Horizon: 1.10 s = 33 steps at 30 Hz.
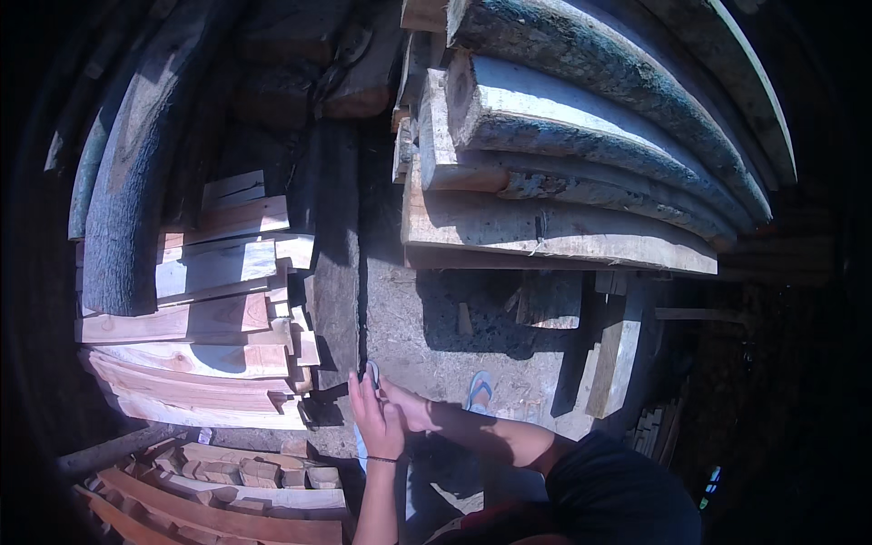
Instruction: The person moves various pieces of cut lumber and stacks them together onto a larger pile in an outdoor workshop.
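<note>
My left hand point(375, 416) is raised in front of me, fingers straight and pointing away, a dark band on its wrist. My right hand point(411, 411) presses against its palm side from the right, and the two hands touch. I see nothing held between them, though the right hand's fingers are hidden behind the left. Just past the fingertips lies bare concrete ground point(409, 318). My foot in a blue sandal point(479, 391) stands to the right of the hands.
A stack of pale sawn planks point(218, 336) lies at the left with a dark log point(127, 209) on top. Rough slabs and logs point(545, 218) are piled at the upper right over wood blocks point(549, 300). Short offcuts point(236, 472) lie at the lower left.
</note>
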Each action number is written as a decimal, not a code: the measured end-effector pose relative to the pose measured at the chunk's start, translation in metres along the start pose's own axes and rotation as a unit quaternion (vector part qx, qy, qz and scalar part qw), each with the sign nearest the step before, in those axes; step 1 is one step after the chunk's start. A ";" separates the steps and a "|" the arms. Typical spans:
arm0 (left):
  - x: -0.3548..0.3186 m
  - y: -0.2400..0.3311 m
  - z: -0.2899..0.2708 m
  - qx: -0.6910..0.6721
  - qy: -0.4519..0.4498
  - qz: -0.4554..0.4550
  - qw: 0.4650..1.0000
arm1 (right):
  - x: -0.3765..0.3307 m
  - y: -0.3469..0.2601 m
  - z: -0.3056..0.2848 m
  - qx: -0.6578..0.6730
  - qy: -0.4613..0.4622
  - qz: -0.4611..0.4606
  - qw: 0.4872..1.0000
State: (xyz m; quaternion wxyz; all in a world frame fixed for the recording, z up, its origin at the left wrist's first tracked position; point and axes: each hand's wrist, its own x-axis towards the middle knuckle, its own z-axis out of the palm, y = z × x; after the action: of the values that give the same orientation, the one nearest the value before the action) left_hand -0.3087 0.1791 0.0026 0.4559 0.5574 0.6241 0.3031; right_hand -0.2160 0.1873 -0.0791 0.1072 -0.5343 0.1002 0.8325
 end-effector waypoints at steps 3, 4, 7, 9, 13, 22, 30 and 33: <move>-0.061 0.046 0.085 -0.027 -0.178 0.018 0.984 | -0.117 -0.012 -0.034 0.101 -0.102 -0.158 0.977; -0.077 0.052 0.115 -0.067 -0.235 -0.038 0.969 | -0.172 -0.041 -0.047 0.057 -0.061 -0.327 0.941; -0.106 0.087 0.192 -0.248 -0.325 -0.238 0.881 | -0.303 -0.022 -0.099 -0.234 0.161 -0.691 0.664; -0.115 0.154 0.225 -0.414 -0.324 -0.282 0.803 | -0.346 0.017 -0.156 -0.383 0.284 -0.710 0.518; -0.150 0.380 0.248 -0.525 -0.359 -0.071 0.769 | -0.390 0.087 -0.353 -0.419 0.522 -0.497 0.552; -0.235 0.439 0.432 0.000 -0.650 0.132 0.749 | -0.360 0.413 -0.780 0.522 0.623 -0.302 0.497; -0.182 0.162 0.421 0.382 -0.513 -0.141 0.756 | -0.269 0.448 -0.674 0.602 0.323 -0.179 0.708; -0.173 0.105 0.321 0.489 -0.473 -0.187 0.709 | -0.232 0.421 -0.683 0.516 0.256 -0.126 0.808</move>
State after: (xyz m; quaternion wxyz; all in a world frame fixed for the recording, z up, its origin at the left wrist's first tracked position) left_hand 0.0203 -0.0107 0.0073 0.4022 0.6450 0.4788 -0.4393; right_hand 0.3512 -0.4248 -0.1250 0.4416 -0.6019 0.4701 0.4709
